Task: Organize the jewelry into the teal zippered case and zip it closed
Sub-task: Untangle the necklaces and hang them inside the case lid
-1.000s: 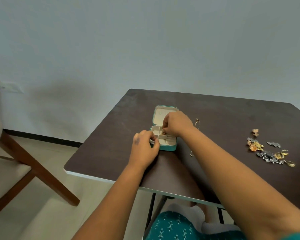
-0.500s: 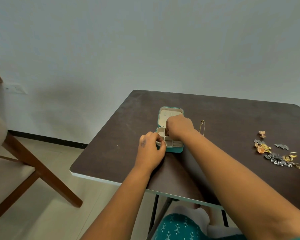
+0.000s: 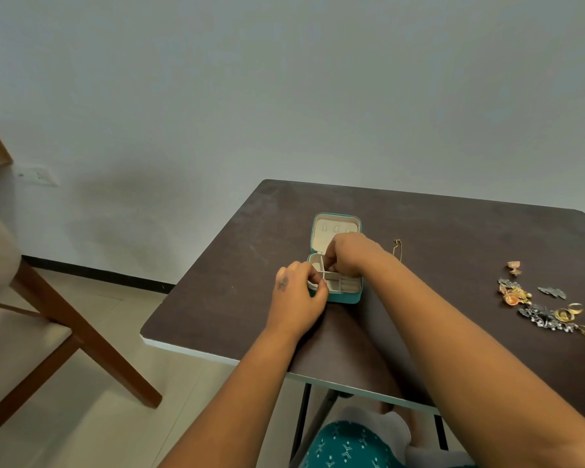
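Left hand (image 3: 296,297) pinches the near left corner of my open case (image 3: 338,285) on the counter (image 3: 237,265), right hand (image 3: 350,253) curls fingertips-down into its back compartments, holding what I cannot tell, chain (image 3: 398,248) beyond, jewelry (image 3: 537,305) well right.

Open case (image 3: 335,228) on table (image 3: 217,298), chain (image 3: 398,248) right, jewelry pile (image 3: 541,305) far right

— Where does the lens sit?
— Head-worn, single wide-angle view, facing forward and down across the dark surface (image 3: 453,231) toward a pale wall (image 3: 284,79).
— How close?
— At arm's length; both forearms enter from below.
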